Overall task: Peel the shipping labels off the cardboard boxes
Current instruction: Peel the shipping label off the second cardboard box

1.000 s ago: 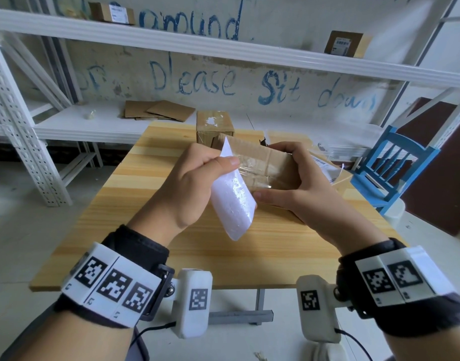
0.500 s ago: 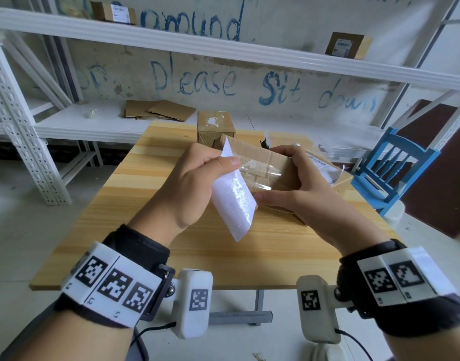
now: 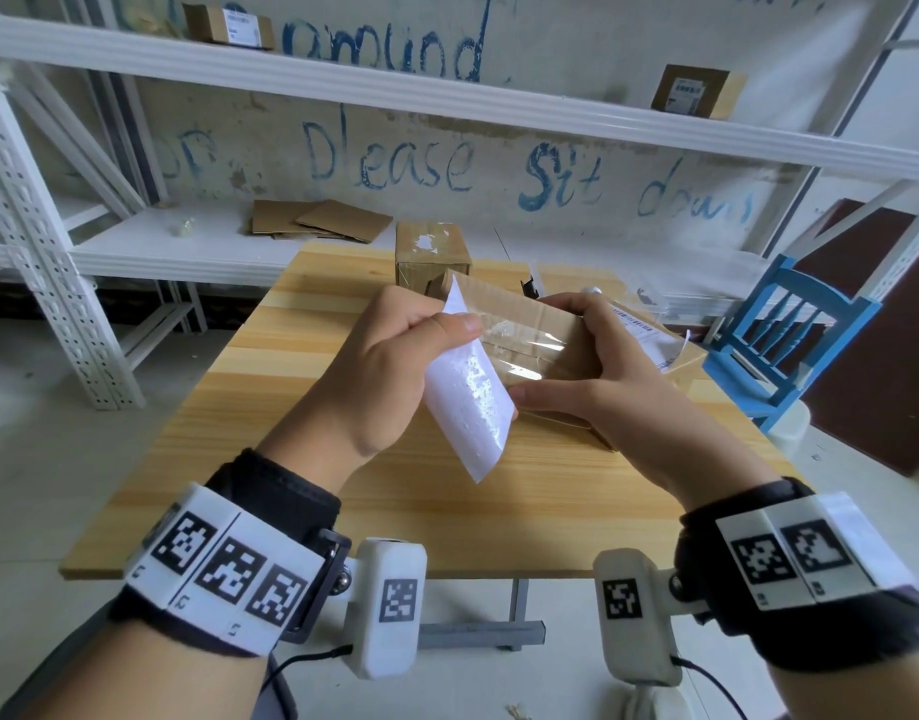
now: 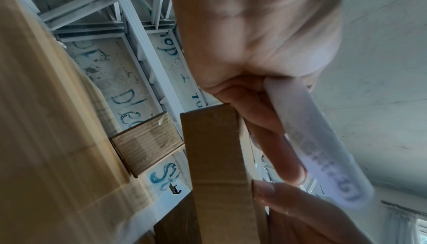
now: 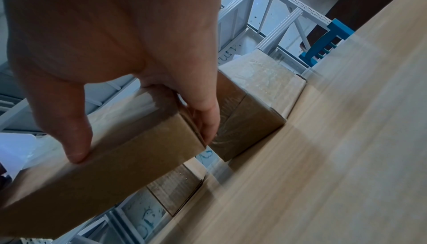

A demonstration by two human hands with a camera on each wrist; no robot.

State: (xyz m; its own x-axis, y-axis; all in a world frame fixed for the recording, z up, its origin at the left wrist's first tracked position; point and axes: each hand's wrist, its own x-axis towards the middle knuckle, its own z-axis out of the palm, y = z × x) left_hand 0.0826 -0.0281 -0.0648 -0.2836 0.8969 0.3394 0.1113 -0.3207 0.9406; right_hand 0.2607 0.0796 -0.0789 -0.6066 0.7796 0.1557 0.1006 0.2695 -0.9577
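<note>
My right hand (image 3: 576, 366) grips a taped brown cardboard box (image 3: 530, 335) above the wooden table (image 3: 301, 407), thumb on the near side and fingers over the far edge. That box (image 5: 110, 165) is also in the right wrist view, held by thumb and fingers. My left hand (image 3: 395, 356) pinches a white shipping label (image 3: 473, 397), which hangs with its sticky back towards me and touches the box's left end. In the left wrist view the label (image 4: 323, 147) curls past my fingers beside the box (image 4: 217, 156). Whether the label still sticks to the box is hidden.
A small box (image 3: 431, 257) with torn label residue stands at the table's far edge. Another box (image 3: 665, 345) bearing a printed label lies behind my right hand. A blue chair (image 3: 790, 335) stands right of the table. White shelving (image 3: 447, 101) holds flat cardboard and labelled boxes.
Almost nothing has moved: both hands keep the same hold on label and box, with only a slight shift of the view.
</note>
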